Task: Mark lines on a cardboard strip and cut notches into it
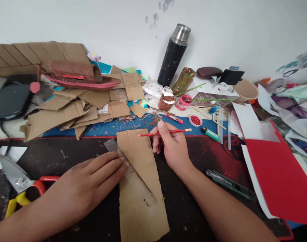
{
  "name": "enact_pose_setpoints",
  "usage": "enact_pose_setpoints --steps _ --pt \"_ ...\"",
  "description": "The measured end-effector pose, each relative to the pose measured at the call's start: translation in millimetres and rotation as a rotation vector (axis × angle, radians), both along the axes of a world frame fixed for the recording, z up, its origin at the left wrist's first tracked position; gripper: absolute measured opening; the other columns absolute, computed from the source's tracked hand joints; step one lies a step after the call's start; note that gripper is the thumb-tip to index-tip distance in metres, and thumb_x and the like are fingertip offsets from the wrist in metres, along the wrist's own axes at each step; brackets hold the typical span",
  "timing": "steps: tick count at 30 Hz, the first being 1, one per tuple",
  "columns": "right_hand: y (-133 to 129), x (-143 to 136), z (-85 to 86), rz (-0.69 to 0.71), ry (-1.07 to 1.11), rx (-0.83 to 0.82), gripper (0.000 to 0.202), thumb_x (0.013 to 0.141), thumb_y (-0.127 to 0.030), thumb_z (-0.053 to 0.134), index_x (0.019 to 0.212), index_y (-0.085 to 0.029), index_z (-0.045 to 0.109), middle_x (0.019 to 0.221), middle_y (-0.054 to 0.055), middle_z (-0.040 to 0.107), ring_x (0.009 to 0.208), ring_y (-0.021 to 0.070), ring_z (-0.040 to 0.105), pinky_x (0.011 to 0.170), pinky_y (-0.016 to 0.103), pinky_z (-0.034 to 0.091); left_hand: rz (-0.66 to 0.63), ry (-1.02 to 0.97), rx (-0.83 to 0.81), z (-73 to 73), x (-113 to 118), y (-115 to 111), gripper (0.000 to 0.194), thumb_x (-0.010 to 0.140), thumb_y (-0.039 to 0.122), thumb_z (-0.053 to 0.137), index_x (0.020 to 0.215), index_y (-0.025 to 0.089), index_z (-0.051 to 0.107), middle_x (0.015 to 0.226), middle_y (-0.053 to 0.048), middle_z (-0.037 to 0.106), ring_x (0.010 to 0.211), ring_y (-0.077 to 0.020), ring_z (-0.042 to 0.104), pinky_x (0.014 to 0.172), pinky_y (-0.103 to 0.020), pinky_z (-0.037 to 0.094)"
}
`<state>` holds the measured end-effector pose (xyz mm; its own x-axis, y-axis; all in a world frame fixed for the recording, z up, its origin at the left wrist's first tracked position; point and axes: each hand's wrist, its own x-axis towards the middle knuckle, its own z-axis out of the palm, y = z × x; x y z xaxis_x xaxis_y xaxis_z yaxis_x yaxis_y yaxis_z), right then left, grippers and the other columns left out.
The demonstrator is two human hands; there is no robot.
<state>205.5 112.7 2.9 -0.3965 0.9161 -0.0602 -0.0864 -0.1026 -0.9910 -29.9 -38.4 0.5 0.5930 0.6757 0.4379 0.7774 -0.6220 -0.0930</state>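
Note:
A strip of brown cardboard (140, 218) lies lengthwise in front of me on the dark mat. Across it, at a slant, rests a clear ruler (137, 179). My left hand (92, 181) is closed on the ruler's upper part, fingers together over it, with the thumb hidden. My right hand (173, 144) pinches a red pencil (175, 131) between thumb and fingers. The pencil lies nearly level, its tip to the left over the cardboard's top end and its eraser to the right.
Scissors (19, 178) lie at left, a utility knife (229, 183) and red sheet (281, 178) at right. Behind stand a model boat (80, 79) on cardboard scraps (57, 116), a thermos (173, 57), and paint jars (167, 101). A glue stick (210, 133) lies near the right hand.

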Motion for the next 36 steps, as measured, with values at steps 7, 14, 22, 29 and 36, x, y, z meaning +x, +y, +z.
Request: enact_pose_setpoints --steps 7,14,22,29,36 --pt "-1 0 1.3 0.013 -0.003 0.005 0.058 0.103 -0.076 0.075 0.084 -0.022 0.074 0.055 -0.004 0.063 0.044 0.0110 0.056 0.043 0.021 0.044 -0.014 -0.022 -0.050 1.0 -1 -2 0.043 0.111 0.004 0.044 0.139 0.013 0.076 0.135 -0.011 0.084 0.132 -0.0295 0.074 0.104 -0.038 0.065" --pt "0 0 0.6 0.018 0.012 0.002 0.059 0.101 -0.078 0.077 0.084 -0.022 0.074 0.055 -0.004 0.063 0.044 0.0114 0.057 0.043 0.022 0.044 0.012 -0.101 -0.080 -9.3 -1 -4 0.044 0.111 0.006 0.048 0.144 0.015 0.076 0.136 -0.011 0.084 0.137 -0.0289 0.073 0.110 -0.039 0.066" --pt "1 -1 -1.3 0.037 0.017 0.000 0.062 0.099 -0.082 0.077 0.083 -0.022 0.073 0.055 -0.005 0.062 0.044 0.0110 0.056 0.042 0.022 0.043 -0.013 -0.097 -0.081 -3.0 -7 0 0.045 0.113 0.008 0.050 0.150 0.016 0.074 0.143 -0.011 0.083 0.142 -0.0265 0.072 0.118 -0.036 0.063" --pt "0 -1 -0.6 0.049 0.001 -0.004 0.063 0.097 -0.084 0.077 0.083 -0.022 0.073 0.055 -0.005 0.063 0.044 0.0106 0.056 0.043 0.022 0.044 0.003 -0.081 -0.070 -7.5 -10 3 0.048 0.118 0.017 0.047 0.163 0.018 0.065 0.151 -0.010 0.081 0.141 -0.0284 0.075 0.115 -0.042 0.068" --pt "-1 -2 -1.0 0.051 -0.018 0.023 0.063 0.098 -0.083 0.077 0.084 -0.022 0.073 0.055 -0.005 0.062 0.046 0.0118 0.059 0.044 0.022 0.046 0.017 -0.031 -0.052 -5.8 -7 7 0.044 0.118 0.015 0.046 0.154 0.015 0.070 0.144 -0.011 0.084 0.136 -0.0295 0.078 0.111 -0.042 0.069"
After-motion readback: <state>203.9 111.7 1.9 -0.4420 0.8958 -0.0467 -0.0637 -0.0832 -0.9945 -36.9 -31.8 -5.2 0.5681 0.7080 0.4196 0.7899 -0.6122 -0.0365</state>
